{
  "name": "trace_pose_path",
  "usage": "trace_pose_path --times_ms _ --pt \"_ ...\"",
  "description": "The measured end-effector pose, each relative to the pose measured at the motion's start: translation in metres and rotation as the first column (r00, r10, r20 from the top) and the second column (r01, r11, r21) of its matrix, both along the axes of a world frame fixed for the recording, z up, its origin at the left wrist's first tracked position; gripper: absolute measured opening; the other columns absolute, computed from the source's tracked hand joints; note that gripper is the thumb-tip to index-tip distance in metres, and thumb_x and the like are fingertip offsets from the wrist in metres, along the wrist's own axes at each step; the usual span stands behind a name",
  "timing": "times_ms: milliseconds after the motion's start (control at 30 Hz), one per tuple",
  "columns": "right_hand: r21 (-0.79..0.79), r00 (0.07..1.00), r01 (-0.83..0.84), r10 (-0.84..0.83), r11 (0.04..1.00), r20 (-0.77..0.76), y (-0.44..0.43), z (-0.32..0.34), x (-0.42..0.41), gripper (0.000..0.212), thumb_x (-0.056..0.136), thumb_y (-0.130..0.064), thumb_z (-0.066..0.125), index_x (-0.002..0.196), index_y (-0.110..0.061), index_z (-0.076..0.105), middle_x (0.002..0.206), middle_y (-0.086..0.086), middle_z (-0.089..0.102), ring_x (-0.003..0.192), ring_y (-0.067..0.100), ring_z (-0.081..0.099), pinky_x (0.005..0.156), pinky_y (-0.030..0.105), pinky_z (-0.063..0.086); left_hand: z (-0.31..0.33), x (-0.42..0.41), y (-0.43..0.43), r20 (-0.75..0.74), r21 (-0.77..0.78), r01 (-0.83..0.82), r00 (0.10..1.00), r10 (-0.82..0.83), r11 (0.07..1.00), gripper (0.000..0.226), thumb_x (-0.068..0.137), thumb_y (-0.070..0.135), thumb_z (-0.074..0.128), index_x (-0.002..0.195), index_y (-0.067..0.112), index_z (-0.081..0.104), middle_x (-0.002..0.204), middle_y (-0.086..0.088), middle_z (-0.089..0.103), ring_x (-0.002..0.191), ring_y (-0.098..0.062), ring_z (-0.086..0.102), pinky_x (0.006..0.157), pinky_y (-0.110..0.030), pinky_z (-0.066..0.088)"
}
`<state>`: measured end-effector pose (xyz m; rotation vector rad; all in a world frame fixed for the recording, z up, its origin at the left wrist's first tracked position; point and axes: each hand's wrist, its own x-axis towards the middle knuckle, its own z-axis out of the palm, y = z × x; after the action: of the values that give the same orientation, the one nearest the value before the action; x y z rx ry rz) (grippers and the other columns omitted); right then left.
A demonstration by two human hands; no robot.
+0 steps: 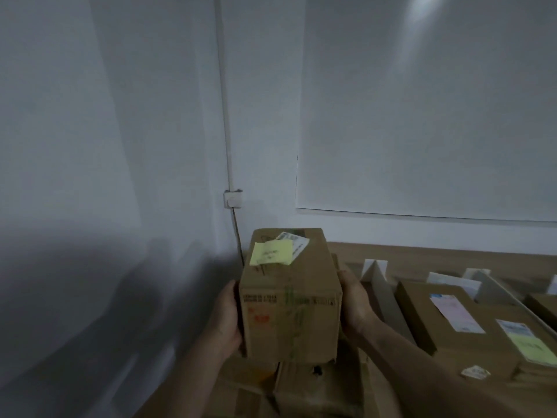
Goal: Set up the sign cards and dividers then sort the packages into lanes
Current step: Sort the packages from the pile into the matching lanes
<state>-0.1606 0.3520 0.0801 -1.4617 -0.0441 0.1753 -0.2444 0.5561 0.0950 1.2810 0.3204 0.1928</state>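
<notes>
I hold the box (291, 297) in front of me between both hands, lifted clear above the cartons (304, 390) at the left end of the bench (452, 254). Its long axis runs away from me toward the wall, and the yellow note (271, 251) and white label (297, 241) sit on the far end of its top face.

My left hand (226, 321) clasps the left face and my right hand (355, 309) clasps the right. Each is spread only as wide as the box, with the thumb toward the near edge. My fingers are mostly hidden behind the cardboard.

The lanes all lie to my right, marked off by the white dividers (375, 276). A flat package (452, 324) already lies in the nearest lane. My right hand is the nearer one to the lanes, so I judge the box must travel rightward, keeping its length parallel to the dividers.
</notes>
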Motion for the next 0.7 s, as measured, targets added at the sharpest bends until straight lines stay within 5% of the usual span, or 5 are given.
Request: trace_pose_path --times_ms 133,300,533,700 --pt "-0.021 1.0 0.006 -0.006 1.0 0.024 0.003 -0.002 -0.003 0.043 0.095 -0.048 0.052 0.11 -0.011 0.069 0.114 0.013 0.068 0.109 0.035 0.066 0.093 0.059 0.055 -0.004 0.0 0.001 -0.02 0.008 -0.007 1.0 0.007 1.0 0.05 0.104 0.038 0.032 0.076 0.011 0.064 0.07 -0.012 0.067 0.067 -0.027 0.066 0.074 -0.041 0.05" --pt "0.05 1.0 0.01 -0.011 0.999 0.028 0.002 -0.012 0.004 0.069 0.08 -0.077 0.057 0.125 -0.025 0.067 0.125 0.008 0.068 0.114 0.032 0.066 0.1 0.063 0.049 0.0 0.0 0.004 -0.008 -0.02 0.058 0.998 -0.058 0.998 0.067 0.1 0.06 0.03 0.094 0.013 0.076 0.093 -0.02 0.074 0.087 -0.034 0.071 0.085 -0.044 0.049" --pt "0.057 0.999 -0.05 0.05 0.997 -0.004 0.011 0.028 -0.025 0.05 0.104 -0.055 0.035 0.114 -0.026 0.075 0.111 0.011 0.076 0.106 0.032 0.072 0.101 0.057 0.05 0.01 -0.003 0.003 0.01 -0.025 0.07 0.998 -0.07 0.997 0.067 0.095 0.067 0.033 0.094 0.021 0.08 0.096 -0.018 0.075 0.092 -0.034 0.072 0.086 -0.045 0.05" --pt "0.146 0.999 -0.026 0.022 0.989 0.028 0.007 0.034 -0.028 0.055 0.102 -0.059 0.037 0.129 -0.021 0.065 0.119 0.012 0.073 0.112 0.032 0.069 0.104 0.057 0.049 0.023 -0.006 0.001 0.049 0.024 0.169 0.984 -0.17 0.985 0.064 0.092 0.069 0.033 0.1 0.024 0.079 0.105 -0.019 0.073 0.096 -0.033 0.07 0.092 -0.048 0.051"
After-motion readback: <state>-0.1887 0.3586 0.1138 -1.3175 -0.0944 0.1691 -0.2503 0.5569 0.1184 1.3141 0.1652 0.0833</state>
